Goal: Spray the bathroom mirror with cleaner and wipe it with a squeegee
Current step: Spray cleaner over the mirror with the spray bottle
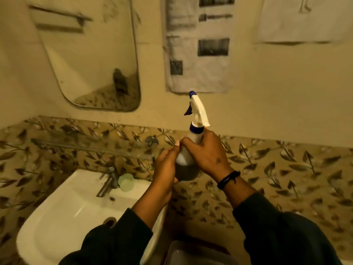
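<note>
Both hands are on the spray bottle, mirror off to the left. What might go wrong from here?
1. No finger is on the trigger; the right hand must shift its grip on the spray bottle, which may slip.
2. The nozzle points nearer the hanging towel than the mirror, so spray may miss.

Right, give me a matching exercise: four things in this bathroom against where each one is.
Things:
1. spray bottle
2. mirror
3. green cup
4. towel

Places:
A. on the basin rim beside the tap
B. hanging on the wall right of the mirror
C. held in both hands
D. on the wall above the basin

Pairs: 1-C, 2-D, 3-A, 4-B
</note>
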A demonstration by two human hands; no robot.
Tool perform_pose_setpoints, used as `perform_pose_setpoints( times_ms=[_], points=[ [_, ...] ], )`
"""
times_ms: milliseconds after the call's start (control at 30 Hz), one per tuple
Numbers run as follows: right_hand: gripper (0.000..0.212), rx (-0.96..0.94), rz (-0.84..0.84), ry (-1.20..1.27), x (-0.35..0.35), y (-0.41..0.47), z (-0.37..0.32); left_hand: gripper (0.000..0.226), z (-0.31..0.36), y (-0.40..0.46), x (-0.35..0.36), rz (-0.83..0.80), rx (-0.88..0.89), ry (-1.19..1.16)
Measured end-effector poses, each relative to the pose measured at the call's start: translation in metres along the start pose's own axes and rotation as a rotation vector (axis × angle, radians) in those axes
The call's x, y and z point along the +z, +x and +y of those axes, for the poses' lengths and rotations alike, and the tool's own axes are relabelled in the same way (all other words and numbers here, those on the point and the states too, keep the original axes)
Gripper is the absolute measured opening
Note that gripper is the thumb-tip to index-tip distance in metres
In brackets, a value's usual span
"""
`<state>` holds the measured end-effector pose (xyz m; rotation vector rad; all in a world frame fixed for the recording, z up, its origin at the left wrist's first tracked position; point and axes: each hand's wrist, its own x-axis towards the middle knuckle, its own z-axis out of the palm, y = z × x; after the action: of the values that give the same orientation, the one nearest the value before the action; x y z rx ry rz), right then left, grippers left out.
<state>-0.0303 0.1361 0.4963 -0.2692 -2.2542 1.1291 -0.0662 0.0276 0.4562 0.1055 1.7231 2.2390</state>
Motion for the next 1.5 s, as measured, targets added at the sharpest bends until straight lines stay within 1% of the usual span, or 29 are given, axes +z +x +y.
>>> perform_pose_setpoints(
  times_ms=[133, 267, 367, 467, 533, 600, 667, 733, 833, 900, 967, 1067, 1133, 1200, 1267, 1300, 1400, 1467, 1500],
  points=[
    [0.016, -0.106, -0.004, 0.096, 0.004, 0.026, -0.043, 0.026, 0.047, -0.009, -0.004, 0.033, 0.117, -0.035],
    [0.021, -0.183, 0.012, 0.238, 0.020, 0.039, -0.078, 0.031, 0.078, -0.014, -0.022, 0.049, 0.217, -0.050],
    [0.027, -0.230, 0.069, 0.306, 0.041, 0.048, -0.102, 0.030, 0.096, -0.009, -0.044, 0.048, 0.229, -0.081],
    [0.017, -0.305, 0.143, 0.370, 0.067, 0.061, -0.133, 0.020, 0.114, 0.001, -0.074, 0.018, 0.237, -0.098],
    [0.014, -0.328, 0.162, 0.390, 0.094, 0.070, -0.160, 0.020, 0.127, 0.015, -0.104, 0.003, 0.236, -0.097],
    [0.014, -0.350, 0.181, 0.390, 0.124, 0.080, -0.185, 0.027, 0.143, 0.030, -0.134, -0.006, 0.213, -0.102],
    [0.005, -0.375, 0.230, 0.407, 0.160, 0.092, -0.218, 0.036, 0.166, 0.051, -0.170, -0.047, 0.207, -0.118],
    [0.007, -0.403, 0.260, 0.392, 0.190, 0.104, -0.245, 0.043, 0.188, 0.072, -0.199, -0.061, 0.200, -0.111],
    [0.007, -0.410, 0.312, 0.385, 0.229, 0.126, -0.280, 0.036, 0.223, 0.101, -0.236, -0.092, 0.187, -0.083],
    [0.010, -0.393, 0.346, 0.384, 0.245, 0.141, -0.294, 0.035, 0.242, 0.112, -0.251, -0.150, 0.167, -0.067],
    [0.015, -0.383, 0.400, 0.345, 0.256, 0.154, -0.307, 0.031, 0.258, 0.121, -0.264, -0.200, 0.185, -0.028],
    [0.009, -0.369, 0.448, 0.275, 0.261, 0.169, -0.322, 0.020, 0.277, 0.133, -0.278, -0.231, 0.229, 0.055],
    [0.005, -0.372, 0.442, 0.275, 0.262, 0.180, -0.332, 0.022, 0.293, 0.140, -0.287, -0.271, 0.272, 0.159],
    [0.014, -0.377, 0.455, 0.281, 0.262, 0.192, -0.342, 0.024, 0.314, 0.151, -0.295, -0.278, 0.377, 0.308],
    [0.021, -0.359, 0.468, 0.305, 0.263, 0.204, -0.349, 0.022, 0.342, 0.168, -0.299, -0.231, 0.577, 0.424],
    [0.024, -0.352, 0.467, 0.321, 0.265, 0.209, -0.353, 0.023, 0.359, 0.179, -0.303, -0.166, 0.694, 0.480],
    [0.032, -0.357, 0.454, 0.330, 0.272, 0.220, -0.361, 0.040, 0.414, 0.214, -0.311, 0.071, 1.024, 0.637],
    [0.030, -0.381, 0.438, 0.287, 0.277, 0.221, -0.368, 0.049, 0.449, 0.238, -0.317, 0.217, 1.195, 0.755],
    [0.028, -0.387, 0.423, 0.263, 0.279, 0.221, -0.372, 0.051, 0.464, 0.247, -0.320, 0.276, 1.249, 0.785]
  ],
)
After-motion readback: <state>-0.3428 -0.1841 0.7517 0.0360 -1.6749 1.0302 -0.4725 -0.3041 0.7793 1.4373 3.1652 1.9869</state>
